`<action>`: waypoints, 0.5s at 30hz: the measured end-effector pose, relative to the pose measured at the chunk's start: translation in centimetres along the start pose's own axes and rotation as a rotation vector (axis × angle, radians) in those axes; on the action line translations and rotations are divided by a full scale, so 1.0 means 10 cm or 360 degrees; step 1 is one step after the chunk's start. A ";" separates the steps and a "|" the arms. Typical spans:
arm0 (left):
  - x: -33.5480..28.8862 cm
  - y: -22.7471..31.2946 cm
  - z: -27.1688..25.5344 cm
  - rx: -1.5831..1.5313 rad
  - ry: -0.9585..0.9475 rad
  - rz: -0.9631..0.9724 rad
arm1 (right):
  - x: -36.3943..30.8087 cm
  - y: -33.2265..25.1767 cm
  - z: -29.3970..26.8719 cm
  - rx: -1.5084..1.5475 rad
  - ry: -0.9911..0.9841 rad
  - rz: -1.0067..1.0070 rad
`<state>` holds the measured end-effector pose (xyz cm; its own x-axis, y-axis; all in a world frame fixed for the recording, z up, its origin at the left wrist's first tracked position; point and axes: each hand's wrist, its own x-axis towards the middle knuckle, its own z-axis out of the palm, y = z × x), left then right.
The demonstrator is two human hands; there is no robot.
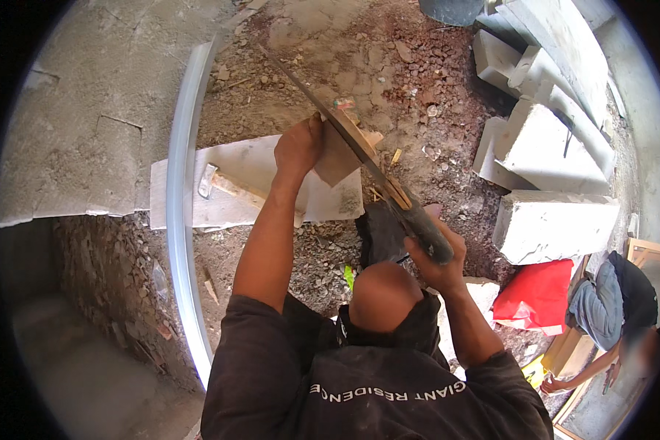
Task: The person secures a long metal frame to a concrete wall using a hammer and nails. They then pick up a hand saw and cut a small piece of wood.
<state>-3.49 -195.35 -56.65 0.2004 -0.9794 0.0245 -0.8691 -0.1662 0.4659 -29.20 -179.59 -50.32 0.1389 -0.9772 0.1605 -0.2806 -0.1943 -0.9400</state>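
Observation:
My right hand (441, 257) is wrapped round the dark handle of a handsaw (374, 165), whose long blade slants away to the upper left. Beside the blade, my left hand (301, 147) grips a small flat piece of wood (337, 158). The saw lies across or right alongside this wood; I cannot tell whether its teeth are in it. Below the wood is a pale slab (235, 154) lying on the ground. On that slab rests a hammer (224, 183) with a wooden handle, partly hidden behind my left forearm.
A long pale metal strip (177, 183) runs down the left, beside a concrete ledge (88, 139) and a drop. White blocks (554, 224) stand at right near a red bag (535, 297). Another person (631, 301) crouches at far right. Rubble (418, 81) covers the ground.

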 end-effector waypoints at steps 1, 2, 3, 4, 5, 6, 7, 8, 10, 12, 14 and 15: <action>0.00 -0.07 -0.04 -0.0049 -0.0142 -0.0034 | -0.04 -0.04 0.00 0.0028 -0.0012 0.0016; 0.00 -0.12 -0.10 -0.0097 -0.0270 -0.0069 | -0.06 -0.07 0.01 0.0061 -0.0029 0.0019; -0.08 -0.01 -0.15 0.0036 -0.0177 -0.0118 | -0.11 -0.10 -0.01 0.0071 -0.0030 0.0045; -0.19 0.14 -0.16 0.0168 -0.0082 -0.0167 | -0.14 -0.15 -0.01 0.0069 -0.0017 0.0084; -0.26 0.24 -0.23 0.0308 0.0025 -0.0223 | -0.16 -0.23 0.00 0.0077 -0.0010 0.0111; -0.28 0.27 -0.29 0.0286 0.0058 -0.0159 | -0.17 -0.29 0.03 0.0085 -0.0003 0.0139; -0.29 0.29 -0.34 0.0265 0.0089 -0.0095 | -0.18 -0.33 0.06 0.0112 0.0023 0.0129; -0.33 0.28 -0.40 0.0246 0.0122 -0.0037 | -0.20 -0.37 0.09 0.0141 0.0044 0.0120; -0.20 0.10 -0.41 0.0154 -0.0272 -0.0239 | -0.28 -0.38 0.16 0.0167 0.0113 0.0118; -0.17 -0.12 -0.32 0.0123 -0.0352 -0.0343 | -0.36 -0.28 0.12 0.0159 0.0221 0.0115; -0.23 -0.31 -0.25 0.0174 -0.0130 -0.0354 | -0.38 -0.28 0.04 0.0099 0.0350 0.0107; -0.37 -0.20 -0.35 0.0144 0.0009 -0.0392 | -0.40 -0.26 -0.03 0.0055 0.0437 0.0115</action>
<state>-0.90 -191.01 -54.58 0.4132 -0.9076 -0.0747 -0.8307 -0.4093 0.3774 -29.27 -175.24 -48.43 -0.1442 -0.9758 0.1642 -0.2473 -0.1251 -0.9608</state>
